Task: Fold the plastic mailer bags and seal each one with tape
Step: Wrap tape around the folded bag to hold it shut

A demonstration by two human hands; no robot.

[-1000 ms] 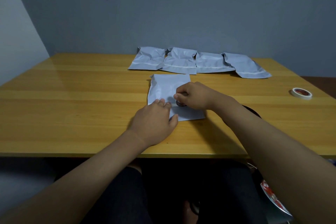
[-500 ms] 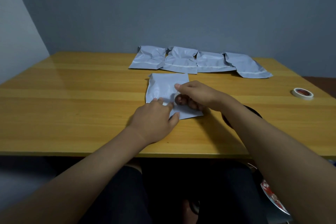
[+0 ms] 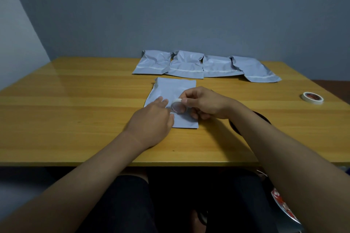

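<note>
The right hand [image 3: 205, 103] pinched a small roll of tape [image 3: 178, 107] between thumb and curled fingers, holding it tipped on edge just above the folded bag [image 3: 171, 93], likely so a strip could be drawn off toward the fold. Just beside it, the left hand [image 3: 151, 121] lay with fingers nearly straight, pressing down on the bag's near left part, fingertips close to the roll; this probably kept the fold from springing open while the tape went on. The bag lay flat on the counter [image 3: 75, 100] under both hands. Beyond the hands, well apart toward the wall, four other bags [image 3: 204, 65] sat in an overlapping row, each showing a pale strip across it, seemingly already sealed. Far out to the right of the right hand, a second roll of tape [image 3: 312, 97] rested flat on the counter.
</note>
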